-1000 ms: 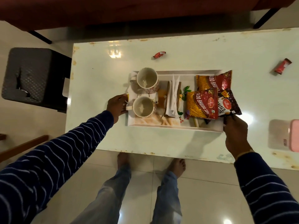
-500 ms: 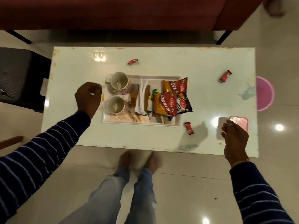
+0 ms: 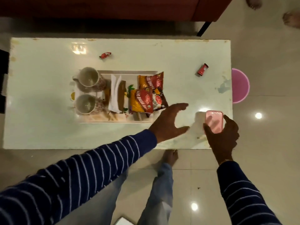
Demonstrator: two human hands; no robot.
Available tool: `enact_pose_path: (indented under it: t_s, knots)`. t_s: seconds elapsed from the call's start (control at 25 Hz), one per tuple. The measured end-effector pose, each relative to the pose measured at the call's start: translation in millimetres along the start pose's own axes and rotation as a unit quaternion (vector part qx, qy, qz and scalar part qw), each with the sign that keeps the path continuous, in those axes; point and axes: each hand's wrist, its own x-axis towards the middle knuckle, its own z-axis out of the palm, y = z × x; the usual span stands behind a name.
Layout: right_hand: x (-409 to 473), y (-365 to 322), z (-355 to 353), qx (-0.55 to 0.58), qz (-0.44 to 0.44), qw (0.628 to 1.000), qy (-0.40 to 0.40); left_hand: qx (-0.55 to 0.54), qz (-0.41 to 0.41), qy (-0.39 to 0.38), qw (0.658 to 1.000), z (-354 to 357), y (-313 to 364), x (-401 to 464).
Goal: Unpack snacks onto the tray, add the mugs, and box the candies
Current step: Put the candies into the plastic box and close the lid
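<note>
Red sofa (image 3: 113, 7) stood beyond white table (image 3: 40, 127); pink round tub (image 3: 240, 86) sat on tiled floor (image 3: 267, 143) beside table's right end.

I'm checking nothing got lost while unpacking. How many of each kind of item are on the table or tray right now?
Mugs: 2, far mug, near mug
Snack packets: 2
Wrapped candies in sight: 2
Pink box: 1
Tray: 1
Total: 8
</note>
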Motion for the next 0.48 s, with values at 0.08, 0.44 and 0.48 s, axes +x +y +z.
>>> enact_pose_path:
  t_s: [0.08,0.44,0.48]
  knots:
    - [8.9,6.2,6.0,-0.038,-0.03,0.999,-0.016,0.052,-0.013,-0.101,0.993,41.8,-9.3,13.6]
    - [37.7,31.5,24.6,-0.044,-0.055,0.995,-0.064,0.131,-0.099,-0.142,0.976,135.1,-38.8,68.2]
    - [40.2,32.4,26.2,-0.032,-0.057,0.996,-0.068,0.129,-0.11,-0.146,0.975,139.4,-38.9,71.7]
